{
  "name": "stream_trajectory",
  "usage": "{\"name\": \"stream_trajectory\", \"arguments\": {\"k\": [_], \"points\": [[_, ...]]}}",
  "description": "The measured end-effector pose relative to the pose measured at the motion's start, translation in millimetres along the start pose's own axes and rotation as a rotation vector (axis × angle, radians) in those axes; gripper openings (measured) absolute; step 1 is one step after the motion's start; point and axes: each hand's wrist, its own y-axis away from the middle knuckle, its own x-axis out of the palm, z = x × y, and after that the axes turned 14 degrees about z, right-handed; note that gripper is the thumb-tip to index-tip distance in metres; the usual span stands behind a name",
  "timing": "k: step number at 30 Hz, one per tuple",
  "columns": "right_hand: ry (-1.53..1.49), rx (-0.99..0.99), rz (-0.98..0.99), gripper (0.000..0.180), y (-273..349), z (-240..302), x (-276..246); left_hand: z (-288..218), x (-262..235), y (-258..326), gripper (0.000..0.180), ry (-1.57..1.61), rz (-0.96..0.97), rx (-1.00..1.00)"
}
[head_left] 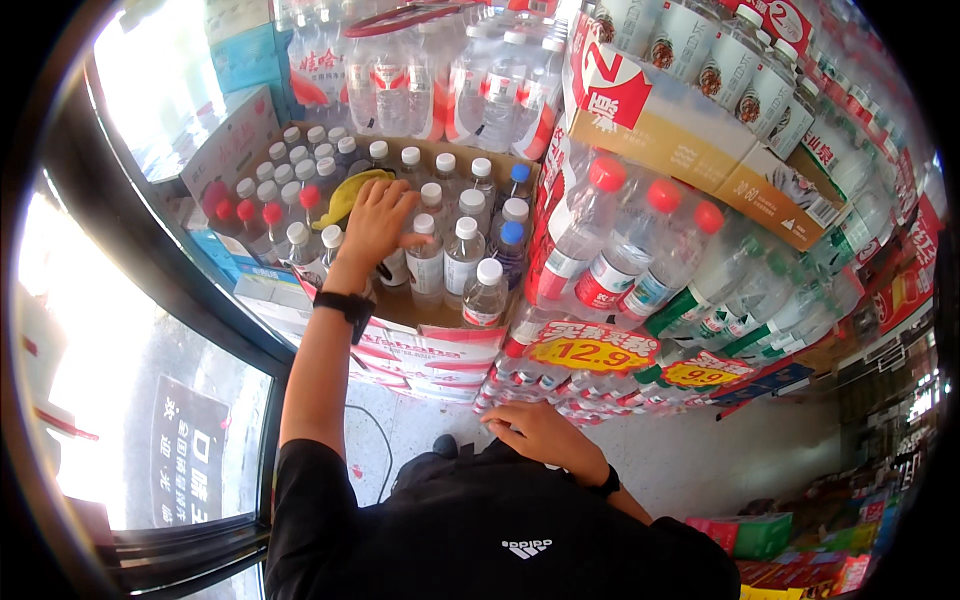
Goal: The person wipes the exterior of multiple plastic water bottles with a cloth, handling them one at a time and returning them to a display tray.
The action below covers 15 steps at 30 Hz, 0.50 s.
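My left hand [378,222] reaches down over drink bottles that stand in an open cardboard box [400,308]. Its fingers curve over a yellow-green cloth [345,196], which lies across the bottle tops and sticks out on the hand's left side. The thumb points right, close to a white-capped bottle [425,262]. Another white-capped bottle [484,296] stands alone at the box's near right corner. In front of my waist my right hand [540,432] hangs with loosely bent fingers, and no object shows in it. The palm sides of both hands are hidden.
Red-capped water bottles [605,240] in shrink wrap are stacked right of the box, with yellow price signs [592,348] on the front. A carton of cans [700,130] sits above them. Wrapped bottle packs [395,85] stand behind. A glass door frame [262,420] borders the left side.
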Motion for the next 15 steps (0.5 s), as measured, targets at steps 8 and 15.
{"name": "stream_trajectory", "arguments": {"k": [8, 15], "points": [[-0.002, 0.024, 0.058, 0.023, 9, 4, 8, 13, 18, -22, 0.037, 0.039, 0.026, -0.058], [-0.03, 0.065, 0.05, 0.024, 19, -4, 10, 2, 14, -18, 0.025, 0.048, -0.025, -0.093]]}}
